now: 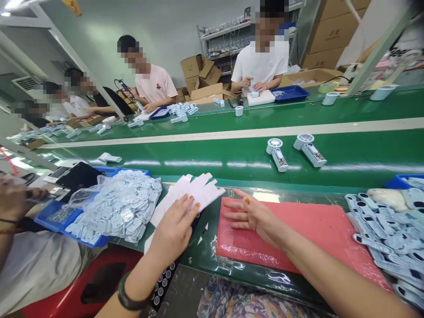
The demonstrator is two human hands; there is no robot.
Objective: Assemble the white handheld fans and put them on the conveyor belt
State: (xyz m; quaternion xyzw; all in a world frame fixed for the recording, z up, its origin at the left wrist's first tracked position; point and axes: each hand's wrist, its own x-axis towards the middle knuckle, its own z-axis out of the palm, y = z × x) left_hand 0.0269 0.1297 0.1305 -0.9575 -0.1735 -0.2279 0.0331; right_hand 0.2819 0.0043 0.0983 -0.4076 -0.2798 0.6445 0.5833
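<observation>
My left hand (175,227), with a dark bangle at the wrist, lies palm down on white paper sheets (202,187). Its fingers stretch forward over them; the palm side is hidden. The sheets have jagged, cut-looking edges. Under that hand a black strip with round clear spots (162,282) runs toward my lap. My right hand (250,214) is held over the left end of a red pad (308,229), fingers spread and nothing in them. Small white paper scraps (203,232) lie between the sheets and the pad.
Left stands a blue tray (49,216) heaped with pale blue plastic pieces (122,203). More pale blue parts (387,225) pile up right. Two handheld fans (309,150) lie on the green belt (212,159). A neighbour's hand (13,198) shows far left; several people work opposite.
</observation>
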